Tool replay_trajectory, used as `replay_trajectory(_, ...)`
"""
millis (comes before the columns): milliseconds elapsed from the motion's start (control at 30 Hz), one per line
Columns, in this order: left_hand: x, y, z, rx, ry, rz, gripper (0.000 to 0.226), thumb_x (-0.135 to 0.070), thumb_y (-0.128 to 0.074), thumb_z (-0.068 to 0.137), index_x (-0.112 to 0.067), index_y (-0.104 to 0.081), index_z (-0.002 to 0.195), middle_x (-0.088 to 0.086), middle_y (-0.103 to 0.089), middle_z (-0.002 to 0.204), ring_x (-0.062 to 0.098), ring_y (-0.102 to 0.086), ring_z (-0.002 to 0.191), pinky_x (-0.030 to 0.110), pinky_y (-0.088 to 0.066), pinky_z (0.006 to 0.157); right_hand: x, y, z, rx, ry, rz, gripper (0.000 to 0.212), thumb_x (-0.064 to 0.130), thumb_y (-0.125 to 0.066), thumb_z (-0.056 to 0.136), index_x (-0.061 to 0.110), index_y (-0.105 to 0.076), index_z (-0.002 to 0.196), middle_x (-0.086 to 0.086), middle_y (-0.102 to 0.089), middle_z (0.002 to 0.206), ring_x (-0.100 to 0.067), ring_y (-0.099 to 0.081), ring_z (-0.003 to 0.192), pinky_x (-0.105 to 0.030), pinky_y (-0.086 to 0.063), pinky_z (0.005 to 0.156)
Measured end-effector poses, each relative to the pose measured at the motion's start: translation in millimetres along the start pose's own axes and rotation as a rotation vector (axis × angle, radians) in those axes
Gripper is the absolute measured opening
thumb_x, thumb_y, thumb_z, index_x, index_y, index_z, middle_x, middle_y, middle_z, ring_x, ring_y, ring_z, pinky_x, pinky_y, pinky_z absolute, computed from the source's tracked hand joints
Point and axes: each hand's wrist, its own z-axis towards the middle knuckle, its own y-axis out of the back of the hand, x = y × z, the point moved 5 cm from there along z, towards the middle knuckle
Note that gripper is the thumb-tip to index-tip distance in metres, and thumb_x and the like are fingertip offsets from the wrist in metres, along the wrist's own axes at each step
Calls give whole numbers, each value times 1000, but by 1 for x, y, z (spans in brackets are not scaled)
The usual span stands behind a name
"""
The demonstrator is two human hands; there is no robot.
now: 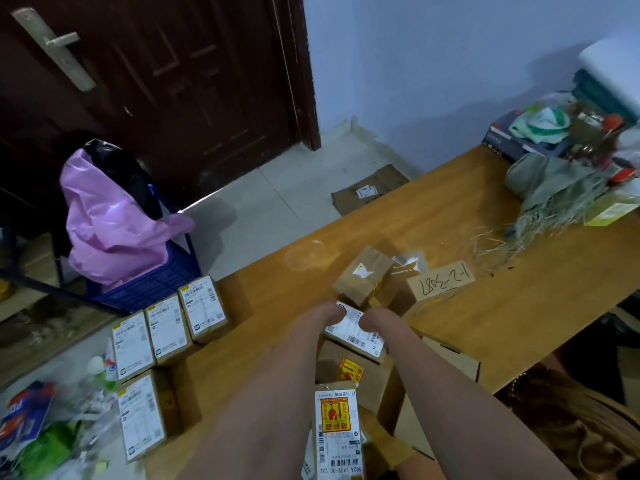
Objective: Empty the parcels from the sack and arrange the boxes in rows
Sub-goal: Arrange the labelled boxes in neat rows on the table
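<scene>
Nearest cam: tall brown carton w/ red-yellow fragile sticker (337,433) at bottom centre, standing between both forearms. Behind it a larger plain brown cardboard box w/ small red-yellow sticker (360,379).

Both hands on a small brown box w/ white shipping label (355,329) sitting atop that pile. Left hand (327,315) fingers curled onto its left edge, right hand (375,318) fingers curled onto its right edge; box pinched between the two. Fingertips mostly hidden, so exact finger spread can't tell.

Left side, table edge: 4 brown boxes w/ white labels face up (166,329), 3 side by side touching, 1 in a second row nearer cam.

Just beyond hands: taped brown box (363,275), tilted, and box marked "1-2-3087" (440,284) beside it, all on wooden tabletop (450,220).

Far right: grey-green woven sack w/ frayed strands (550,188) lying on table, well apart from boxes. Far left on floor: blue plastic crate w/ pink bag (131,237).
</scene>
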Motion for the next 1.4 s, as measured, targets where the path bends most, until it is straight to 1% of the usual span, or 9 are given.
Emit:
replay_trajectory(200, 4, 16, -5, 6, 25, -165, 41, -23, -42, 103, -1, -45, 138, 16, -51, 133, 24, -47, 106, 35, -40, 88, 11, 23, -23, -42, 62, -19, 41, 19, -44, 104, 0, -45, 141, -14, -47, 144, -29, -51, 128, -34, -45, 104)
replay_trajectory(300, 11, 29, -14, -1, 38, -263, 36, -28, -44, 101, -4, -50, 127, 10, -58, 121, 28, -56, 108, 39, -44, 85, 18, 33, -40, -75, 113, 8, 42, 18, -53, 99, 0, -52, 136, -18, -52, 141, -35, -50, 129, -42, -44, 106)
replay_trajectory(533, 27, 58, -45, -29, -40, -400, 24, -27, -43, 101, -9, -55, 110, 8, -62, 97, 22, -58, 83, 33, -47, 70, 48, 52, -88, -136, 132, -137, 48, 23, -50, 103, 1, -43, 144, -15, -46, 148, -30, -49, 132, -35, -43, 106)
replay_trajectory(833, 91, 107, -79, -181, -181, -881, 34, -36, -71, 88, -15, -51, 105, 9, -68, 105, 29, -68, 101, 49, -56, 90, 103, 63, -124, -128, 189, -33, 61, 28, -60, 98, 9, -36, 150, -12, -42, 152, -31, -46, 134, -42, -43, 108)
replay_trajectory(900, 114, 117, -87, -192, -194, -951, 47, -37, -75, 85, -21, -44, 116, 6, -69, 107, 25, -68, 100, 43, -57, 82, 120, 58, -118, -146, 248, 118, 74, 25, -65, 95, 21, -24, 156, -9, -39, 154, -32, -45, 135, -43, -44, 106)
replay_trajectory(1000, 156, 133, -92, -268, -220, -1032, 68, -57, -78, 67, -15, -57, 116, 14, -71, 110, 24, -68, 92, 37, -54, 75, 143, 40, -112, -56, 348, 667, 91, 18, -75, 87, 39, -18, 154, 4, -44, 150, -29, -50, 131, -43, -52, 91)
replay_trajectory(1100, 199, 144, -101, -327, -229, -1148, 44, -46, -77, 79, -13, -59, 102, 13, -73, 108, 27, -67, 93, 39, -55, 80, 169, 15, -112, 16, 381, 956, 96, 23, -79, 83, 40, -17, 154, -2, -46, 150, -33, -49, 131, -48, -54, 87)
replay_trajectory(1267, 259, 147, -109, -356, -192, -1300, 31, -31, -75, 86, -8, -61, 102, 12, -73, 101, 27, -68, 89, 40, -56, 82, 220, -41, -111, 223, 378, 1001, 58, 29, -73, 89, 10, -48, 138, -9, -42, 144, -34, -31, 142, -56, -50, 92)
replay_trajectory(1400, 299, 142, -115, -327, -175, -1234, 41, -33, -75, 84, -8, -64, 114, 12, -71, 104, 28, -67, 93, 38, -57, 81, 260, -76, -114, 317, 427, 1080, 30, 16, -68, 92, 11, -58, 120, -10, -67, 111, -33, -63, 113, -52, -50, 98)
